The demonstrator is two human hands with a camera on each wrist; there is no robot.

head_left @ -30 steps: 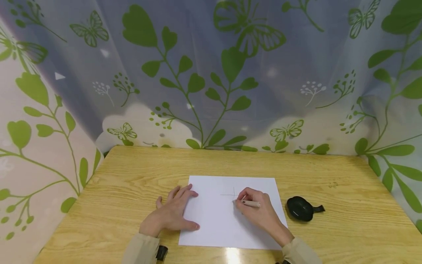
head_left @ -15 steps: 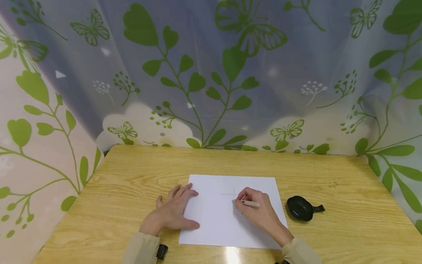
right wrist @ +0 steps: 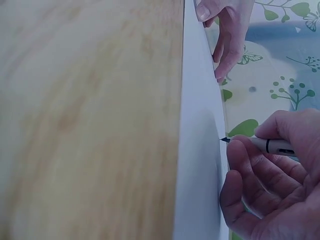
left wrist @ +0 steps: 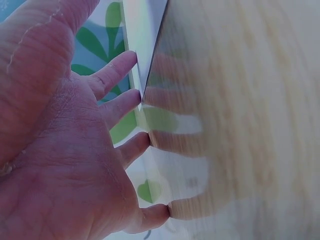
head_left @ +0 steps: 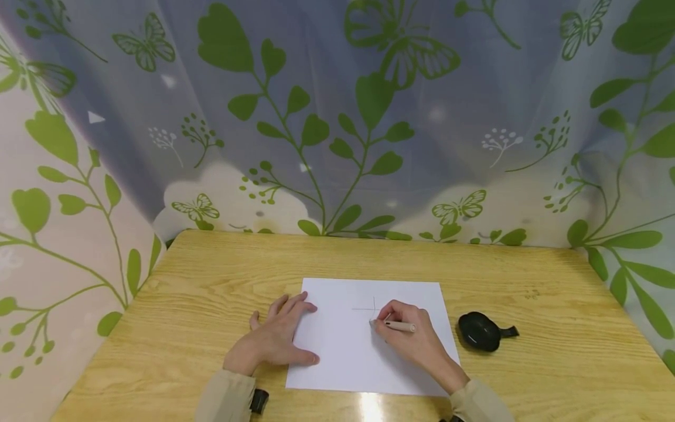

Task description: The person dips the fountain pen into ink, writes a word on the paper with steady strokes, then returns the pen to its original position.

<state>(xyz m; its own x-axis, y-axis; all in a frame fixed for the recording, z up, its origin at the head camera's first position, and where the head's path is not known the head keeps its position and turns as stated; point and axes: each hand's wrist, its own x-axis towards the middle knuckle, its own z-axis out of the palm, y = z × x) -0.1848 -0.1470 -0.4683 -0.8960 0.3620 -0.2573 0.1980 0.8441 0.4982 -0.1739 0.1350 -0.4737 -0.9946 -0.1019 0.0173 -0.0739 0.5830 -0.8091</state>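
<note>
A white sheet of paper [head_left: 337, 351] lies on the wooden table, with thin crossing lines [head_left: 364, 309] drawn on its upper part. My right hand [head_left: 416, 334] pinches a light-coloured pen [head_left: 401, 326] between thumb and fingers, its tip down at the paper just below the lines. In the right wrist view the pen [right wrist: 260, 144] shows a dark pointed tip. Spread over the paper's left edge, my left hand [head_left: 276, 340] rests with thumb and some fingertips on the sheet and the others on the table. The left wrist view shows its fingers [left wrist: 117, 72] extended and apart.
Right of the paper stands a small black pan-shaped dish [head_left: 480, 332] with a short handle pointing right. The wooden table [head_left: 221, 269] reaches back to a curtain [head_left: 327, 146] printed with green leaves and butterflies. Dark bands [head_left: 259, 401] sit at both wrists.
The pen tip and right hand have shifted very slightly left on the paper, and a short stroke now shows near the tip. The left hand stays in place.
</note>
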